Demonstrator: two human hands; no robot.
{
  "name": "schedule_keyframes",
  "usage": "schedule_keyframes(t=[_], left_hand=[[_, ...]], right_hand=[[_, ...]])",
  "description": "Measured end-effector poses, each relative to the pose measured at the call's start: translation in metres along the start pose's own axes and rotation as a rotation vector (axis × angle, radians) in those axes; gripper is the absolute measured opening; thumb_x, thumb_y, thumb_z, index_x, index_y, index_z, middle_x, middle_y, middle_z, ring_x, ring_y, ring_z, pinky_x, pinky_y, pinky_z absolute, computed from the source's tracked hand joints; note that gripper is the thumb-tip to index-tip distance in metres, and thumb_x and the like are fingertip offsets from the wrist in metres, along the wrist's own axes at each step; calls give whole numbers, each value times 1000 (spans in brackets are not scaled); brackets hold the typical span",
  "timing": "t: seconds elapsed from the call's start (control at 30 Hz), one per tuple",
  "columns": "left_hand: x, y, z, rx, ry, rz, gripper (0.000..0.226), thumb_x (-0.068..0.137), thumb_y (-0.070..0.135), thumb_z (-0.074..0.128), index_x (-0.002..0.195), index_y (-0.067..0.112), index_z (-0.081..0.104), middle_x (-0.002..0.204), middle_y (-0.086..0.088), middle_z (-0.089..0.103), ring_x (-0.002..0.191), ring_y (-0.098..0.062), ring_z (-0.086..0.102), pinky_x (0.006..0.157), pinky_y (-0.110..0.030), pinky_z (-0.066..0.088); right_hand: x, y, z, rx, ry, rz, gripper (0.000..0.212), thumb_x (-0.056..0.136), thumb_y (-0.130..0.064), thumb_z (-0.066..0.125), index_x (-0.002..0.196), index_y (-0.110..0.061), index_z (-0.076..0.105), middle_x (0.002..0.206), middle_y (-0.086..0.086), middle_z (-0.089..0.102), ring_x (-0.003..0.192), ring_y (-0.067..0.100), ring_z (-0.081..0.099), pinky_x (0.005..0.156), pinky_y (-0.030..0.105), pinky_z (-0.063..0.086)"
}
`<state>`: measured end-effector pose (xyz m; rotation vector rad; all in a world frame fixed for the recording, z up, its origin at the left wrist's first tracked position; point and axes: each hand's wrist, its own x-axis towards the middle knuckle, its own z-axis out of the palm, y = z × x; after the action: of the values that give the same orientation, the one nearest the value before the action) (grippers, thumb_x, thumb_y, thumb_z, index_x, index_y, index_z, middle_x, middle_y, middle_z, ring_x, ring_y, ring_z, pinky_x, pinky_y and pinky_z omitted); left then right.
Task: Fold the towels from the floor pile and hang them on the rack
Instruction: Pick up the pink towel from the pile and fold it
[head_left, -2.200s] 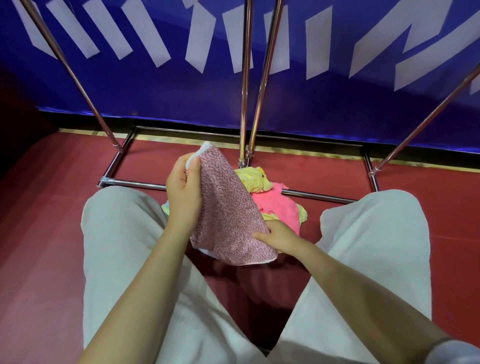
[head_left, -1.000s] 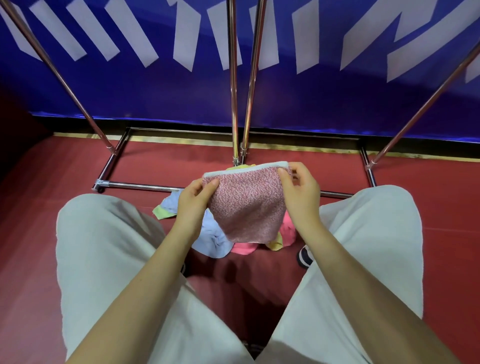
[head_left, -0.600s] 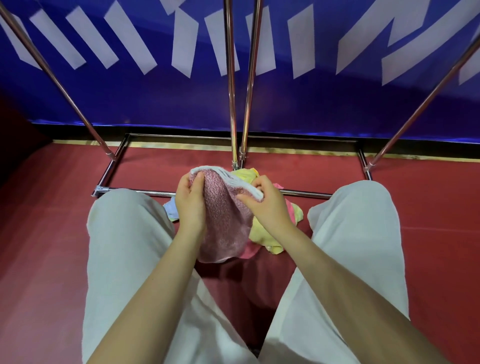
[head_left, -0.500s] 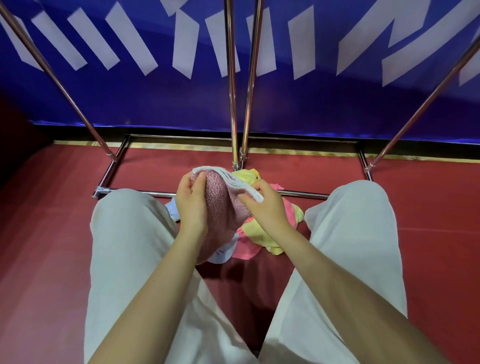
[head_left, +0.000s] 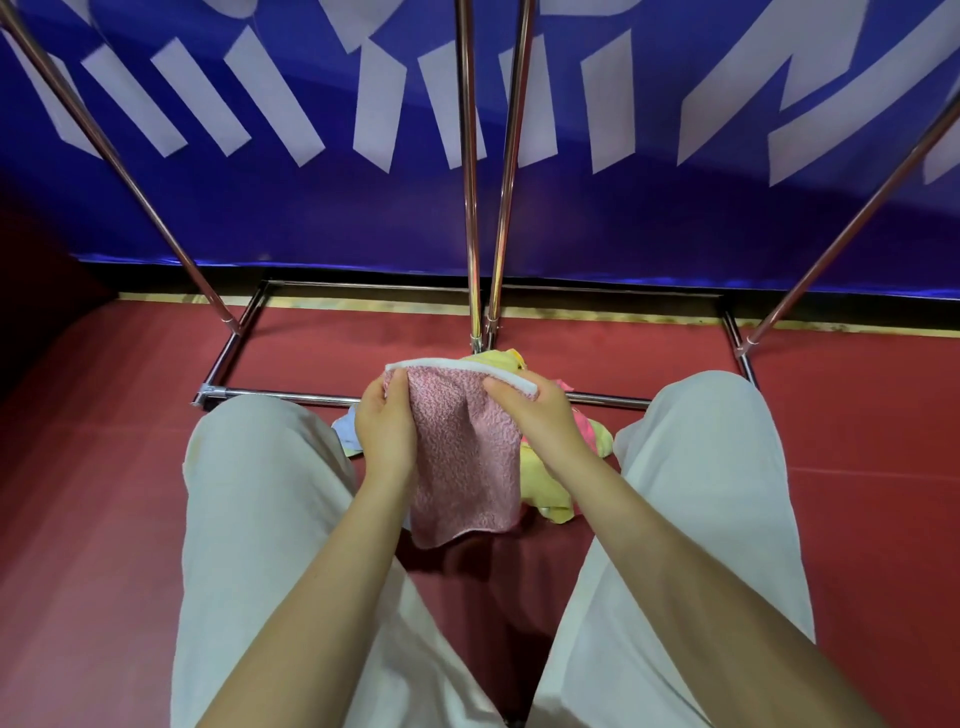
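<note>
A crouching person's left hand (head_left: 385, 427) and right hand (head_left: 537, 415) each pinched the folded top edge of a pink patterned towel (head_left: 467, 457), held up above the floor pile (head_left: 550, 483) before the metal rack (head_left: 470, 208). Keeping the edges aligned and corners matched would likely give a neat fold before hanging.

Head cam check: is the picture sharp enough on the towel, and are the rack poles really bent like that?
Head view: pink towel sharp at centre, weave visible; rack poles splay outward, likely wide-angle distortion; banner soft near the top; lighting even, with soft shadow between the legs.
</note>
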<state>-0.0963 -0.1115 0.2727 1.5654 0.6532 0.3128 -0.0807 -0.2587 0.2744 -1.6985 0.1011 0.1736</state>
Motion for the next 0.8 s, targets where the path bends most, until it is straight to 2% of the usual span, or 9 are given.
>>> schedule_keyframes(t=[0.1, 0.17, 0.23, 0.3, 0.4, 0.57, 0.67, 0.73, 0.8], left_hand=[[-3, -5, 5, -49, 28, -130, 32, 99, 25, 47, 69, 15, 45, 67, 4, 42, 67, -11, 37, 53, -17, 35], [-6, -10, 9, -59, 14, -153, 33, 99, 28, 47, 69, 13, 48, 68, 5, 43, 74, -14, 40, 64, -26, 36], [-10, -12, 14, -38, 3, -139, 35, 99, 32, 46, 86, 2, 57, 69, 6, 45, 79, -14, 42, 73, -32, 35], [-15, -13, 20, -7, 1, -82, 34, 100, 34, 44, 95, 3, 59, 71, 6, 49, 79, -14, 45, 78, -34, 37], [-30, -7, 30, -11, -9, -21, 26, 101, 31, 43, 85, 13, 52, 71, 6, 49, 72, -12, 45, 75, -32, 38], [-45, -5, 35, -86, -75, 33, 24, 102, 27, 43, 107, 11, 61, 97, -2, 67, 92, -16, 61, 86, -30, 48], [-44, 0, 34, -104, -113, 65, 20, 103, 24, 42, 100, 13, 58, 85, 3, 64, 80, -10, 60, 73, -21, 49], [-41, 2, 33, -135, -127, 49, 21, 104, 25, 40, 97, 15, 58, 85, 1, 62, 79, -10, 58, 73, -23, 48], [-37, 4, 32, -167, -134, 20, 27, 105, 26, 36, 91, 23, 58, 86, 1, 61, 81, -12, 57, 77, -29, 48]], right_hand=[[-4, 8, 12, -42, 99, 73, 11, 81, -29, 73, 72, -26, 68, 74, 0, 68, 71, 18, 60, 66, 31, 44], [-4, 11, 17, -71, 195, 120, 21, 80, -32, 73, 62, -27, 64, 70, 0, 68, 72, 21, 62, 67, 34, 46], [-1, 10, 18, -73, 289, 147, 31, 82, -29, 70, 55, -23, 57, 60, -2, 59, 62, 19, 53, 61, 33, 40], [2, 10, 18, -41, 370, 151, 31, 84, -25, 64, 56, -14, 56, 58, 3, 55, 59, 17, 46, 59, 32, 36], [4, 12, 24, -58, 418, 122, 27, 87, -24, 57, 69, -4, 60, 65, 15, 58, 60, 17, 43, 58, 35, 37], [-12, 4, 39, 91, 281, -62, 30, 85, -31, 59, 74, -4, 58, 70, 14, 62, 63, 13, 53, 60, 40, 48], [-19, -3, 40, 127, 145, -175, 34, 93, -22, 57, 62, -13, 47, 53, -6, 48, 54, 6, 43, 52, 25, 37], [-16, -5, 38, 150, 91, -183, 34, 95, -25, 52, 64, -14, 44, 54, -9, 41, 54, 8, 38, 53, 27, 35], [-12, -5, 35, 190, 26, -166, 25, 93, -28, 48, 72, -18, 57, 59, -5, 50, 55, 14, 46, 56, 33, 40]])
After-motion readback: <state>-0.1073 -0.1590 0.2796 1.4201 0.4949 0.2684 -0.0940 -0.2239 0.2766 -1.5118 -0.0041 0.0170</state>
